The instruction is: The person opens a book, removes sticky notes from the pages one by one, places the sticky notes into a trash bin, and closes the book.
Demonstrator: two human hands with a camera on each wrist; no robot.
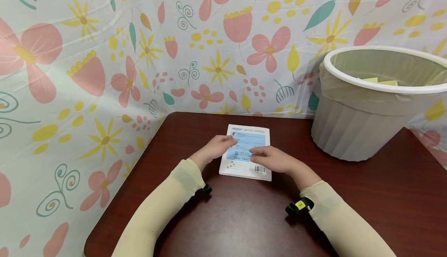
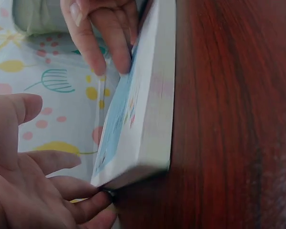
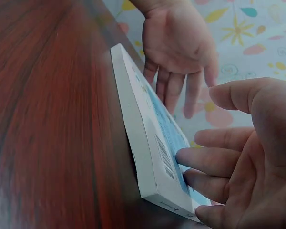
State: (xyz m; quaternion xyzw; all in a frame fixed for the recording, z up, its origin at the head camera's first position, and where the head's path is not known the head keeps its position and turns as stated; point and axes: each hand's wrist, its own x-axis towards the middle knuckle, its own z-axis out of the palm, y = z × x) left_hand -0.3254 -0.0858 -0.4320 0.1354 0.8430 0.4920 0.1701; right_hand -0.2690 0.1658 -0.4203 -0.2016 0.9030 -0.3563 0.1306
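A thick white book (image 1: 252,135) with a light blue panel and a barcode lies flat on the table. My left hand (image 1: 215,148) is at the book's left side, its fingertips by the edge. In the left wrist view, the lower fingers of that left hand (image 2: 33,176) meet a corner of the book (image 2: 152,114), with the thumb held apart. Relaxed fingers of my right hand (image 1: 274,159) lie over the right part of the cover. From the right wrist, the right hand (image 3: 252,157) appears loosely spread at the barcode side, not gripping the book (image 3: 133,124).
A grey ribbed bin (image 1: 349,129) with a white rim and a plastic liner stands on the right of the dark red table (image 1: 223,218). Yellow pieces show inside it. A flower-patterned cloth (image 1: 216,47) hangs behind and to the left.
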